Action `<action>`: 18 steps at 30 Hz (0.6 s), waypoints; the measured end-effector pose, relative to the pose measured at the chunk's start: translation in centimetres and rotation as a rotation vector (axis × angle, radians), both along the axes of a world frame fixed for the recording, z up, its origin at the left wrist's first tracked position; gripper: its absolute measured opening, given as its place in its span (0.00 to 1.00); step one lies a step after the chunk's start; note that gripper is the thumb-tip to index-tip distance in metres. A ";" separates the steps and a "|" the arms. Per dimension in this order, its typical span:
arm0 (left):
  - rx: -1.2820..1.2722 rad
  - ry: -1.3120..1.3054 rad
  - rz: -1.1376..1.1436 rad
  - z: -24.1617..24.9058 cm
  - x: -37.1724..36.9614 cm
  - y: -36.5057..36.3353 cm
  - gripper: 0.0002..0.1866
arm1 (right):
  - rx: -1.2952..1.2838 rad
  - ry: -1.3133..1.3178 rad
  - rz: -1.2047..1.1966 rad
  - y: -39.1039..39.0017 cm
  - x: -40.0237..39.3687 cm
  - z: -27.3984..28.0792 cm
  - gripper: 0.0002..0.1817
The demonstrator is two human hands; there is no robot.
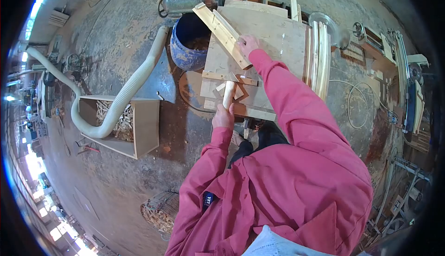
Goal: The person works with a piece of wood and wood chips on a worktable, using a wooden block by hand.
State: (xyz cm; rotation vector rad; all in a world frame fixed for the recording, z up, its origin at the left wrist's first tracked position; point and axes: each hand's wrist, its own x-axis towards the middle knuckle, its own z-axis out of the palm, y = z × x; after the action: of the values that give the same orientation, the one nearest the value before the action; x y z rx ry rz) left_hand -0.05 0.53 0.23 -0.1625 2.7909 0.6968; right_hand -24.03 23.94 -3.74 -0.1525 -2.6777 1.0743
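My left hand point(223, 116) is closed around the lower end of a short, pale wooden stick point(229, 94) at the near edge of the worktable. The stick points away from me, over a small wooden block point(241, 93) and a cross strip point(250, 81) on the tabletop. Farther up, my right hand point(249, 45) grips the side of a long wooden board point(225, 36) with a narrower strip along it. That board lies slanted across the table, its far end beside the blue barrel. My right fingertips are partly hidden.
The worktable point(273, 38) carries long strips point(320, 56) along its right edge. A blue barrel point(185, 47) stands at its left, below a motor point(185, 0). A ribbed hose point(134, 80) runs into an open box point(148, 126) of wood scraps. A wire basket point(160, 209) stands behind left.
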 end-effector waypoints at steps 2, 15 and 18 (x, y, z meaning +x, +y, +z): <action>-0.017 -0.001 -0.004 0.0 -1.1 0.7 0.26 | -0.014 -0.005 0.004 0.5 -1.0 0.4 0.20; -0.020 0.009 0.002 0.5 -6.9 4.0 0.27 | -0.016 -0.056 0.002 4.1 -6.7 2.2 0.12; -0.013 0.027 0.006 0.4 -6.3 3.7 0.28 | -0.014 -0.104 0.014 4.1 -5.6 3.1 0.12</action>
State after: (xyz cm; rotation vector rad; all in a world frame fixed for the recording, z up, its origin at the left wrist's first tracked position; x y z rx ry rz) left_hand -6.37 4.26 0.64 -0.1649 2.8228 0.6869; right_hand -29.59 28.02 -0.59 -0.1975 -2.7676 1.1189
